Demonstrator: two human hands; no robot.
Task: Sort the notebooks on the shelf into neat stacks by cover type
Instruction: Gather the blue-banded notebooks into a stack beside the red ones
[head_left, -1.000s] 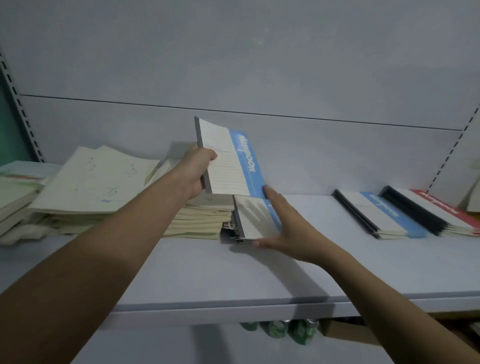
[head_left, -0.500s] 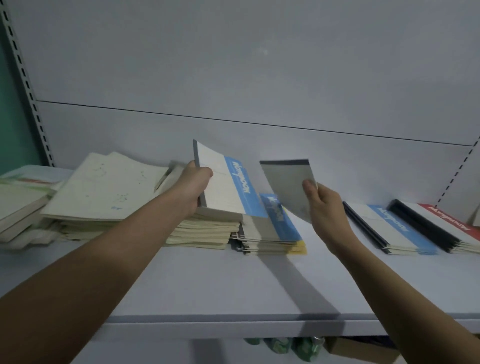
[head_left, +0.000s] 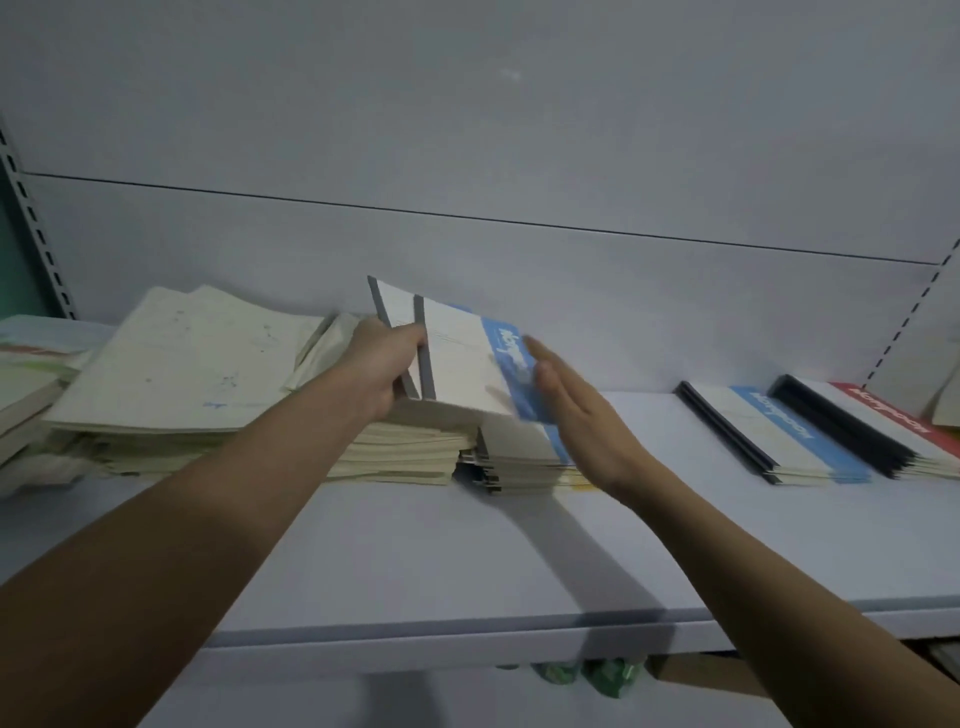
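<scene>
Head view: sorting step, blue-band covers being gathered.
Left hand (head_left: 387, 364): fingers curled round two blue-band notebooks (head_left: 457, 358), tilted above the cream stack (head_left: 400, 447).
Right hand (head_left: 582, 415): fingers straight, flat against the notebooks' blue edge, holding nothing.
Next: likely carry them to the blue stack (head_left: 774, 434), well beyond the right fingers.

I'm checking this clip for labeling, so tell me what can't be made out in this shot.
- Head view: blue band lettering on the held notebooks, motion-blurred.
- Lower stack, partly hidden by the right hand.
- Left hand: fingers hidden behind the notebooks.
- Red-banded stack, cut by the frame edge.
</scene>
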